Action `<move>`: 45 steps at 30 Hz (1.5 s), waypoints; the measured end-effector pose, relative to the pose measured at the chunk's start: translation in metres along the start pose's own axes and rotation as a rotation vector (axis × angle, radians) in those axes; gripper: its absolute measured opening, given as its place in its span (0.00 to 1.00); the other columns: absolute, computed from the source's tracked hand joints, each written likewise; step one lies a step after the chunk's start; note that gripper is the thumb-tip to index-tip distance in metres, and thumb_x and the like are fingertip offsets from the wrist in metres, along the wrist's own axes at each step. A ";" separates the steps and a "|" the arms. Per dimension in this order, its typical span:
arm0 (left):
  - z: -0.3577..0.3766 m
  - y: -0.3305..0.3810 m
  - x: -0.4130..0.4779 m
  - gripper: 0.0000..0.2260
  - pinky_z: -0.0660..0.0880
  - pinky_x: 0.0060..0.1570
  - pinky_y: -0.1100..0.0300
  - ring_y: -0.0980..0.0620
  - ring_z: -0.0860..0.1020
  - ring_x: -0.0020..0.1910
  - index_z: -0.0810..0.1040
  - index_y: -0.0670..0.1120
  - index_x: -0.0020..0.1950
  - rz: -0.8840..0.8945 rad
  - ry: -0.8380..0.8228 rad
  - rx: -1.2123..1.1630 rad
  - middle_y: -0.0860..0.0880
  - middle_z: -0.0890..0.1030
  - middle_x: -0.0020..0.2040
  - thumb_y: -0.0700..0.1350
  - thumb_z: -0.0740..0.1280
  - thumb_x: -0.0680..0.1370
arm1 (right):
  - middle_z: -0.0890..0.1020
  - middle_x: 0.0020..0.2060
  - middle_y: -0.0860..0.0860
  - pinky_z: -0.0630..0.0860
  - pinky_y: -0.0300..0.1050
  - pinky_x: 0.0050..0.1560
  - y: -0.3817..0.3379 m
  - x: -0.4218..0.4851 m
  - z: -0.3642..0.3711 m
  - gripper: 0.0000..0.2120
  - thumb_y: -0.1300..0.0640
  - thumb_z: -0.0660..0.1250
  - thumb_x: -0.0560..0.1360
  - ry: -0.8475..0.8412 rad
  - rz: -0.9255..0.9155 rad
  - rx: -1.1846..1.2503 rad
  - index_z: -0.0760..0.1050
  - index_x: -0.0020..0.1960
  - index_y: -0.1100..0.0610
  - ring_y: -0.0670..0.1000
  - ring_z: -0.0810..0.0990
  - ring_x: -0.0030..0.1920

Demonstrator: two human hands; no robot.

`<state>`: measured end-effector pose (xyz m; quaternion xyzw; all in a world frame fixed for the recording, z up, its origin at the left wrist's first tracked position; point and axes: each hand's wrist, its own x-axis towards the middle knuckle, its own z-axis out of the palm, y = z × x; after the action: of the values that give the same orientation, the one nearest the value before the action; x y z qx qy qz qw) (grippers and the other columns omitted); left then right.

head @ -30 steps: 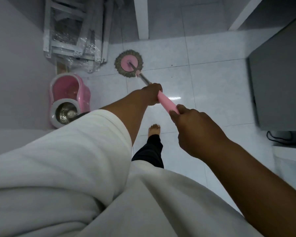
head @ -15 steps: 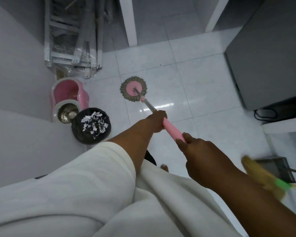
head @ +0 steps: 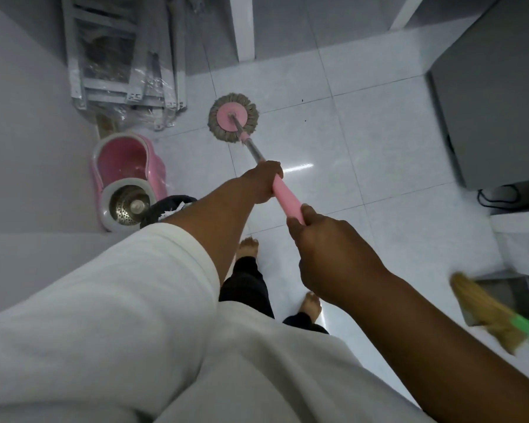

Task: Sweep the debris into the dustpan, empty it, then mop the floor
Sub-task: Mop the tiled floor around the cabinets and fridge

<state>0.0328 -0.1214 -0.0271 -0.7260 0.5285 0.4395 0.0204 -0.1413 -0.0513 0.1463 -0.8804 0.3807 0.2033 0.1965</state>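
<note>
Mopping looks under way: left hand [head: 264, 181] and right hand [head: 327, 254] each hold a closed grip on the pink mop handle [head: 287, 198], with the mop head [head: 233, 117] on the far floor [head: 379, 148], probably due a pull nearward.

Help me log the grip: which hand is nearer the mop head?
The left hand, where the pink grip meets the metal pole; the right hand holds the grip's near end.

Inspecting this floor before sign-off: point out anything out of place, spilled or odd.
Two small dark specks sit on the white tiles just right of the mop head. They are too small to identify and may be missed dirt. At the right edge, the broom overlaps the dustpan on the floor. Nothing looks spilled or broken.
</note>
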 end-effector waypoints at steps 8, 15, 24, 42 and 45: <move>-0.073 -0.046 0.066 0.23 0.67 0.70 0.52 0.44 0.68 0.70 0.67 0.46 0.73 -0.002 -0.010 0.074 0.44 0.68 0.73 0.42 0.66 0.79 | 0.75 0.62 0.57 0.77 0.43 0.51 -0.025 0.095 -0.026 0.21 0.60 0.63 0.77 0.081 0.029 -0.006 0.68 0.70 0.59 0.53 0.80 0.47; -0.052 -0.053 0.046 0.22 0.68 0.69 0.50 0.43 0.70 0.69 0.68 0.47 0.72 0.000 -0.024 0.115 0.44 0.68 0.72 0.40 0.65 0.79 | 0.73 0.64 0.58 0.76 0.43 0.52 -0.042 0.067 -0.006 0.23 0.61 0.62 0.78 0.083 0.044 0.048 0.65 0.72 0.60 0.54 0.79 0.49; 0.053 -0.026 -0.060 0.15 0.76 0.57 0.51 0.43 0.78 0.56 0.72 0.45 0.63 0.133 -0.053 0.206 0.43 0.76 0.62 0.39 0.66 0.77 | 0.73 0.62 0.55 0.74 0.41 0.42 -0.056 -0.064 0.058 0.20 0.63 0.61 0.77 0.052 0.126 0.079 0.68 0.68 0.57 0.53 0.76 0.42; 0.263 0.043 -0.277 0.13 0.78 0.55 0.50 0.43 0.80 0.53 0.73 0.41 0.61 0.262 -0.178 0.322 0.43 0.79 0.56 0.38 0.66 0.77 | 0.75 0.62 0.51 0.66 0.39 0.36 -0.077 -0.347 0.178 0.24 0.63 0.60 0.73 0.032 0.260 0.088 0.68 0.68 0.50 0.51 0.76 0.40; 0.265 0.042 -0.276 0.13 0.78 0.54 0.50 0.43 0.80 0.52 0.73 0.41 0.61 0.283 -0.183 0.342 0.43 0.79 0.57 0.39 0.67 0.77 | 0.75 0.63 0.50 0.64 0.38 0.36 -0.079 -0.348 0.181 0.24 0.62 0.60 0.74 0.044 0.263 0.082 0.68 0.69 0.50 0.50 0.72 0.37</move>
<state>-0.1788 0.1975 0.0109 -0.5879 0.6879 0.4057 0.1290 -0.3376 0.2944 0.1861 -0.8184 0.5050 0.1922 0.1956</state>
